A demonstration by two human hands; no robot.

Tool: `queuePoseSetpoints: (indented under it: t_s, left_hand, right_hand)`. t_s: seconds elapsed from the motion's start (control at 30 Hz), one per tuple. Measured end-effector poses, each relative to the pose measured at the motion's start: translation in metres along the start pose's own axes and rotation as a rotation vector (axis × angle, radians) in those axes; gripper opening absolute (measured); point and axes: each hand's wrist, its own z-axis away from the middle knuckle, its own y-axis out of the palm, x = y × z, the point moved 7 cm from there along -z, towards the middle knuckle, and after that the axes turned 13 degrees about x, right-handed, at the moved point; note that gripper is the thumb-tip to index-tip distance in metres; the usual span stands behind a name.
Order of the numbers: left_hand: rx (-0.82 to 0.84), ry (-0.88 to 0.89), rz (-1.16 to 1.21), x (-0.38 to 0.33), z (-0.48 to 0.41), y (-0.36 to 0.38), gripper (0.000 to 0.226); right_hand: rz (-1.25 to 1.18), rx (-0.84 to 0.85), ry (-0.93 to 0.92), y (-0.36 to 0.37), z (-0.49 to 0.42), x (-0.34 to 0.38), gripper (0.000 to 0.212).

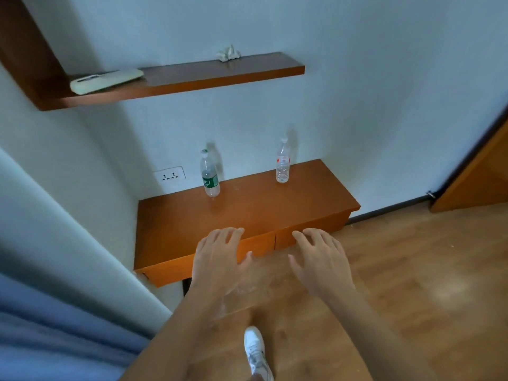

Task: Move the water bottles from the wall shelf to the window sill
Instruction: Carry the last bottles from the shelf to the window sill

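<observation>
Both of my hands hang in front of me, palms down, fingers spread wide and holding nothing. My left hand (220,257) hovers over the near edge of the lower wall shelf (247,215), and my right hand (321,259) is just beside it, over the shelf's near right front and the wooden floor (412,270). Below them, nearest of all, my white shoe (255,350) stands on the floor.

Both water bottles stand upright at the far side of the shelf, against the wall, well apart from my fingertips and from each other. Farther than my left hand is the green-labelled bottle (210,174), with a wall socket (170,174) just to its left. Farther than my right hand is the red-labelled bottle (283,163).

Higher up, an upper shelf (192,81) carries a white remote (105,79) at left and a crumpled white wad (228,53) farther right.
</observation>
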Motion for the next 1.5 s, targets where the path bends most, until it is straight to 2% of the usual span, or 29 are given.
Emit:
queuePoseSetpoints:
  t_s: [0.47, 0.77, 0.9, 1.03, 1.2, 1.4, 1.5]
  left_hand:
    - [0.005, -0.113, 0.075, 0.082, -0.212, 0.018, 0.058]
    - [0.162, -0.295, 0.094, 0.142, -0.268, 0.062, 0.061]
    - [0.174, -0.368, 0.094, 0.162, -0.287, 0.071, 0.062]
    - [0.149, -0.519, 0.289, 0.187, -0.307, 0.082, 0.071]
    - [0.058, -0.697, 0.591, 0.207, -0.331, 0.098, 0.096]
    - [-0.019, -0.804, 0.854, 0.211, -0.363, 0.111, 0.098]
    - [-0.028, -0.817, 0.9, 0.212, -0.373, 0.115, 0.091]
  right_hand:
    - [-0.033, 0.056, -0.112, 0.011, -0.252, -0.002, 0.058]
    - [-0.104, 0.143, -0.075, 0.058, -0.329, -0.027, 0.056]
    - [-0.164, 0.189, -0.028, 0.069, -0.36, -0.056, 0.056]
    - [-0.302, 0.242, 0.069, 0.08, -0.389, -0.087, 0.06]
    - [-0.507, 0.292, 0.196, 0.087, -0.428, -0.118, 0.083]
    - [-0.81, 0.266, 0.215, 0.087, -0.482, -0.13, 0.11]
    - [-0.894, 0.28, 0.181, 0.107, -0.509, -0.139, 0.111]
